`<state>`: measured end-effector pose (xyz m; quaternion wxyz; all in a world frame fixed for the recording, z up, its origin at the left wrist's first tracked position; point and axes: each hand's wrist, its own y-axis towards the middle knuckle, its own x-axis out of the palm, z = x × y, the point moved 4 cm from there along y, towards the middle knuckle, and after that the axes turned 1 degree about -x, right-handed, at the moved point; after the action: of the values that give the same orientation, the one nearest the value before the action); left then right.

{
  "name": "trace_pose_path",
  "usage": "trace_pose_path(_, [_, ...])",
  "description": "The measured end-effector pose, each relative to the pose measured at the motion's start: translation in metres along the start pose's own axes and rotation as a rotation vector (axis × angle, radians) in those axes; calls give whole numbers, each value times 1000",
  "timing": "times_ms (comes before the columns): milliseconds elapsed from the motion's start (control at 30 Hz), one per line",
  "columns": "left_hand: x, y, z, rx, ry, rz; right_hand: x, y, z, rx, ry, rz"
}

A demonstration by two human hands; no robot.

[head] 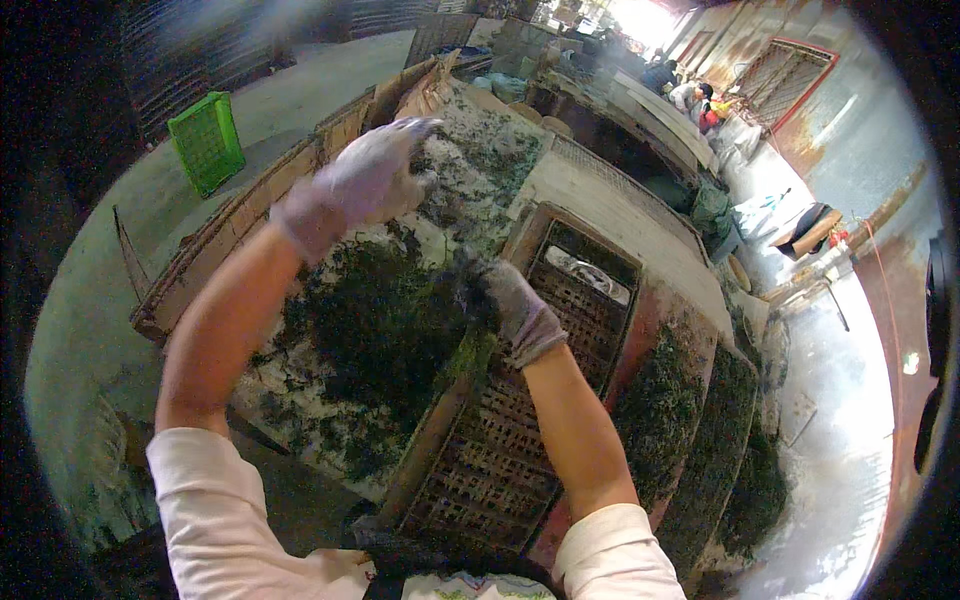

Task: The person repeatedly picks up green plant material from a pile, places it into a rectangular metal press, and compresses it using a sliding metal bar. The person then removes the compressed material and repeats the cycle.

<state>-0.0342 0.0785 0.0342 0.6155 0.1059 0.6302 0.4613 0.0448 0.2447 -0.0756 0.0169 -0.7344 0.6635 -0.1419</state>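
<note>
A heap of dark green-black shredded material, perhaps dried plant matter, lies on a pale worktop before me, with more scattered around it. My left hand, in a pale knit glove, is raised over the heap's far side. Its fingers look curled but are motion-blurred. My right hand, gloved too, is at the heap's right edge, beside a framed rectangular grid tray. Its fingertips are dark and blurred into the material, so its grasp is unclear. A whitish crumpled item lies at the tray's far end.
A wooden board edges the worktop on the left. Beyond it a green plastic crate stands on the floor. More dark material lies right of the tray. Farther back, a person is near the wall with a barred window.
</note>
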Motion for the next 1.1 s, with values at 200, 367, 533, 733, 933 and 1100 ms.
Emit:
trace_pose_path(200, [29, -77, 94, -115, 153, 8, 19, -28, -75, -144, 194, -15])
trace_pose_path(367, [59, -45, 77, -164, -217, 194, 38, -50, -58, -44, 84, -102])
trace_pose_path(533, [95, -80, 68, 88, 169, 77, 21, -42, -87, -89, 187, -136])
trace_pose_path(733, [135, -124, 43, -10, 112, -233, 19, -29, -62, -10, 272, -59])
trace_pose_path(933, [201, -259, -22, -307, 156, -800, 33, -46, -141, -278, 58, 19])
trace_pose_path(1100, [166, -310, -47, -570, 347, -1150, 29, -52, -173, -641, 19, -152])
